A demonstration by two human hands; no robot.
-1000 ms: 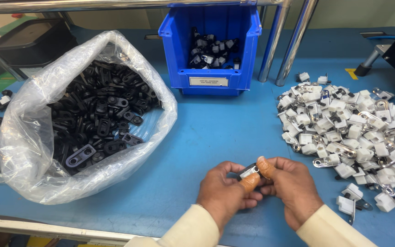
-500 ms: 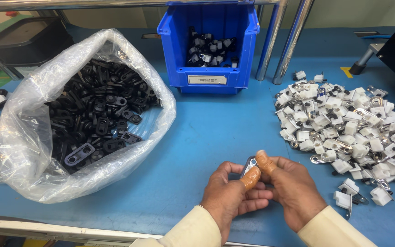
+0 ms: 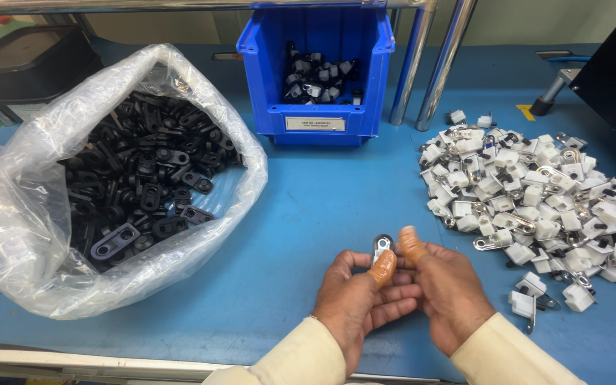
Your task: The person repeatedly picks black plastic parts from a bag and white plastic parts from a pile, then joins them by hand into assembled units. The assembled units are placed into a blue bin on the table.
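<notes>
Hiding most of a small clip (image 3: 381,247), left hand (image 3: 362,299) and right hand (image 3: 449,294) pinch it.

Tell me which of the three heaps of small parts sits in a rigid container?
The small mixed black-and-white heap, in the blue bin at the back. The black parts lie in a clear bag; the white ones lie loose on the table.

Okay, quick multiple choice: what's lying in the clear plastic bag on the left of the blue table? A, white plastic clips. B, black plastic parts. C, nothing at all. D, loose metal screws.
B: the clear plastic bag lies open and is filled with black plastic parts, while the white clips sit in a loose pile on the right side of the blue table.
</notes>
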